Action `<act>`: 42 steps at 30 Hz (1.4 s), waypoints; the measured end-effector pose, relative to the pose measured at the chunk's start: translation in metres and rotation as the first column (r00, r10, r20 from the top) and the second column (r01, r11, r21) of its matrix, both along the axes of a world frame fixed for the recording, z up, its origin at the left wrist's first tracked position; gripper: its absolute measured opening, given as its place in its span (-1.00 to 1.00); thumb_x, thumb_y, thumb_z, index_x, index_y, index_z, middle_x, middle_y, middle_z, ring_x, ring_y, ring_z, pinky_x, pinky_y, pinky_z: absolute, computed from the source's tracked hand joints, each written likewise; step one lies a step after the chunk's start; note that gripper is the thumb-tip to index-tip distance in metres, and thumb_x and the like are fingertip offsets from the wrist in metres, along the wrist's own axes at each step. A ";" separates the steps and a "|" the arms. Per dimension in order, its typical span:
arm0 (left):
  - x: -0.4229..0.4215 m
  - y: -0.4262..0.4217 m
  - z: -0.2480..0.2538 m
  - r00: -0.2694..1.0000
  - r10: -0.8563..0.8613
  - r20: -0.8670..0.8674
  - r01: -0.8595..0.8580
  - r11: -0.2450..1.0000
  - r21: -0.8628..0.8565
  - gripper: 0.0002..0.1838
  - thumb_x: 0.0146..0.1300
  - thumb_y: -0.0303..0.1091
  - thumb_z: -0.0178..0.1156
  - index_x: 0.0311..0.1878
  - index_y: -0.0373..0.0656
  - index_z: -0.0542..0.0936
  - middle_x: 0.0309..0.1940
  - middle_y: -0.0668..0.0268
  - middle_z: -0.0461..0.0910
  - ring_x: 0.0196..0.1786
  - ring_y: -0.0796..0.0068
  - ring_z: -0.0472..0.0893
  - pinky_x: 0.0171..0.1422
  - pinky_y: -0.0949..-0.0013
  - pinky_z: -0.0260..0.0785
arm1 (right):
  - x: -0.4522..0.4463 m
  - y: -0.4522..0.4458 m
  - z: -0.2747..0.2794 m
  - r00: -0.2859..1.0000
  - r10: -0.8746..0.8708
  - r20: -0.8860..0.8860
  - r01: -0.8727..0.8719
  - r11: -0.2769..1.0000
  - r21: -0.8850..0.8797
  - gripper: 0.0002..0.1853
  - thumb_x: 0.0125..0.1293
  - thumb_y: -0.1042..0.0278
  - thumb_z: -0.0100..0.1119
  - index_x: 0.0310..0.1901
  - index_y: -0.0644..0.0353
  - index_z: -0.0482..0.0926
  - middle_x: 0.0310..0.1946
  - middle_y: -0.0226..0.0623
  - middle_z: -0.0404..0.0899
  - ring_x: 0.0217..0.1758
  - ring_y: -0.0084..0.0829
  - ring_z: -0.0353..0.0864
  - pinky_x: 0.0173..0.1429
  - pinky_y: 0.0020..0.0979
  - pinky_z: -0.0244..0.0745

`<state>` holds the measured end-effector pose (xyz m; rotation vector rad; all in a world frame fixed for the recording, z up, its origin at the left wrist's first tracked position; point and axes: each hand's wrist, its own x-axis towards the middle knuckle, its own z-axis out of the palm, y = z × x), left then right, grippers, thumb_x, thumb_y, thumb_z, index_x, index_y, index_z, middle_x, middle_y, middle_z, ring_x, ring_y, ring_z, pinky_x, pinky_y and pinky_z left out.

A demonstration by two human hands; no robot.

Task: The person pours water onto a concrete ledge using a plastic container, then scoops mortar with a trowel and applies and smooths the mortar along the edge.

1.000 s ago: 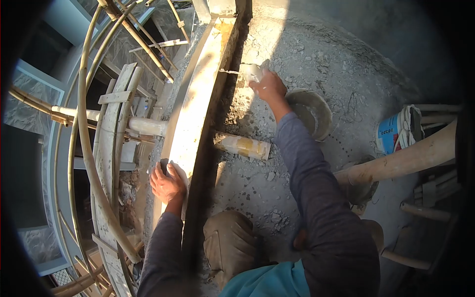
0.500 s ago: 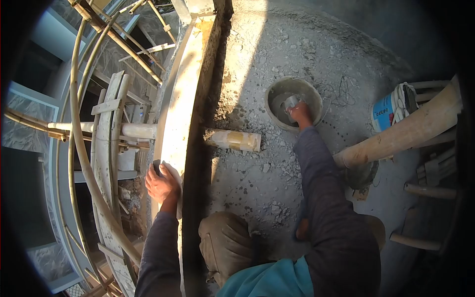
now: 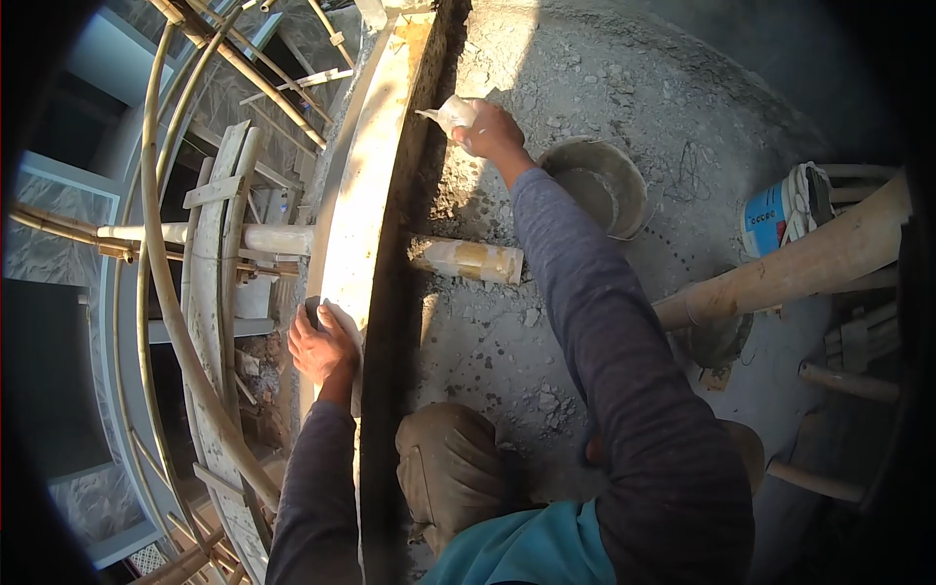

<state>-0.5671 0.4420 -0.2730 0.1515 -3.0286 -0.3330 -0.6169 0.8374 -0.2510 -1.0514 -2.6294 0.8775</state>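
My right hand is wrapped round a small whitish plastic cup. It holds the cup tilted, its mouth toward the inner side of the low wall. Whether anything runs from the cup is hard to make out. My left hand rests on the wall's top with its fingers apart; a dark grey patch shows by its fingertips, too unclear to name. Below and right of my right hand stands a bucket with grey liquid in it.
A round stub juts from the wall. Rubble lies on the concrete floor. At right are a blue-and-white paint bucket and a thick bamboo pole. Bamboo scaffolding with planks stands beyond the wall.
My right hand has lifted the cup out of the bucket and carried it up and left to the wall. My left hand keeps its place on the wall.
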 end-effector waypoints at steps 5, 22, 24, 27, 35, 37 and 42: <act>-0.002 -0.003 -0.004 1.000 -0.014 -0.020 0.014 1.000 0.006 -0.39 0.41 0.16 -0.09 0.36 -0.03 0.41 0.32 0.20 0.41 0.42 0.15 0.29 0.45 0.04 0.11 | 0.028 -0.010 -0.037 0.973 0.160 -0.164 -0.182 0.975 -0.130 -0.34 0.02 -0.08 0.47 0.08 0.16 0.58 -0.01 -0.03 0.65 0.08 -0.05 0.63 0.13 -0.16 0.51; 0.001 -0.003 -0.005 1.000 -0.016 -0.009 0.017 0.999 0.050 -0.38 0.43 0.19 -0.10 0.39 0.04 0.39 0.36 0.29 0.39 0.45 0.22 0.28 0.45 0.01 0.10 | 0.103 -0.067 -0.042 0.923 -0.090 -0.375 -0.118 0.860 -0.497 -0.36 -0.04 0.01 0.49 0.00 0.33 0.59 -0.09 0.01 0.68 0.00 -0.14 0.68 0.09 -0.25 0.52; -0.001 -0.005 -0.007 1.000 -0.018 -0.002 0.018 0.999 0.044 -0.40 0.42 0.20 -0.09 0.38 0.08 0.40 0.36 0.30 0.41 0.42 0.23 0.31 0.43 0.01 0.13 | 0.131 -0.053 -0.038 0.933 -0.172 -0.317 0.043 0.926 -0.375 -0.33 -0.02 0.04 0.49 0.06 0.33 0.56 -0.06 0.01 0.67 0.04 -0.14 0.67 0.12 -0.26 0.51; 0.000 -0.005 -0.009 1.000 -0.023 -0.013 0.023 1.000 0.011 -0.39 0.42 0.22 -0.11 0.37 0.10 0.41 0.35 0.31 0.42 0.39 0.22 0.35 0.42 0.02 0.15 | 0.171 -0.030 -0.008 0.877 -0.282 -0.389 0.173 0.941 -0.292 -0.16 0.04 -0.03 0.47 0.21 0.44 0.41 0.03 0.14 0.59 0.15 -0.03 0.59 0.20 -0.20 0.48; -0.005 -0.011 -0.018 0.999 -0.026 -0.037 0.026 1.000 -0.001 -0.41 0.41 0.24 -0.11 0.36 0.16 0.43 0.34 0.36 0.44 0.36 0.18 0.39 0.41 0.01 0.19 | 0.338 -0.060 0.176 0.890 0.443 0.107 -0.433 0.895 -0.103 -0.54 0.21 0.19 0.29 0.09 0.26 0.58 -0.02 -0.02 0.66 0.09 -0.12 0.64 0.17 -0.22 0.50; -0.005 -0.012 -0.018 0.998 -0.044 -0.055 0.044 0.999 -0.003 -0.40 0.41 0.24 -0.12 0.36 0.15 0.42 0.34 0.35 0.44 0.36 0.18 0.40 0.40 0.00 0.19 | 0.400 -0.054 0.200 0.912 0.338 0.234 -0.266 0.920 -0.289 -0.69 0.19 0.34 0.26 -0.05 0.28 0.64 -0.17 -0.09 0.71 -0.07 -0.23 0.71 0.04 -0.28 0.56; -0.005 -0.015 -0.018 0.998 -0.045 -0.034 0.045 0.999 0.008 -0.39 0.42 0.26 -0.16 0.37 0.16 0.41 0.35 0.35 0.42 0.39 0.19 0.37 0.42 0.00 0.16 | 0.561 0.056 0.151 0.838 -0.187 0.512 0.156 0.982 0.103 -0.67 0.20 0.39 0.22 0.02 0.21 0.62 -0.04 -0.13 0.67 0.00 -0.19 0.68 0.09 -0.23 0.51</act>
